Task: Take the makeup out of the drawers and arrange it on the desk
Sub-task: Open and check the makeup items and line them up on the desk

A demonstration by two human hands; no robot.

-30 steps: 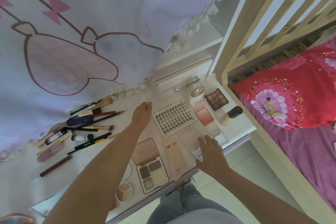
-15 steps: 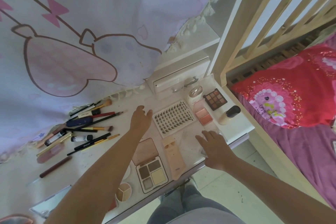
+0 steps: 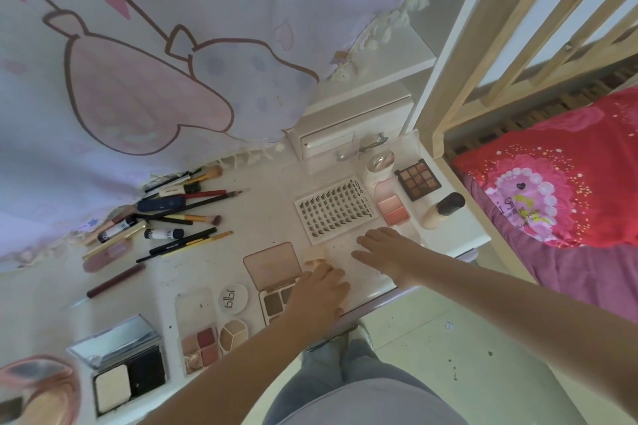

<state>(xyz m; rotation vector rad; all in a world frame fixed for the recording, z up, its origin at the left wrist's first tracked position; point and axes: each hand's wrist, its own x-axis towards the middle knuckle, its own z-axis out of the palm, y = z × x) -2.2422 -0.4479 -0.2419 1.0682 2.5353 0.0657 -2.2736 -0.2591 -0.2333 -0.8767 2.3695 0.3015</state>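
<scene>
Makeup is spread over the white desk [image 3: 255, 217]. My left hand [image 3: 321, 293] rests on a slim peach case [image 3: 314, 254] and covers part of an open eyeshadow palette [image 3: 272, 266]. Just to the right, my right hand [image 3: 386, 252] lies flat on the desk with fingers spread, below a white lash tray [image 3: 331, 214]. A pink blush [image 3: 393, 210], a dark palette [image 3: 417, 179], a foundation bottle [image 3: 442, 210] and a jar [image 3: 379, 162] stand near the small drawer unit [image 3: 345, 134], whose drawer looks closed.
Brushes and pencils [image 3: 179, 210] lie in a pile at the left. A black compact [image 3: 127, 379], a small blush palette [image 3: 200, 348] and round pans [image 3: 233, 298] sit along the front edge. A wooden bed frame [image 3: 448, 79] with red bedding [image 3: 552, 183] borders the desk's right side.
My left hand pulled back from the middle of the desk onto the peach case. My right hand slid forward and left toward the lash tray. The view tilted down and left.
</scene>
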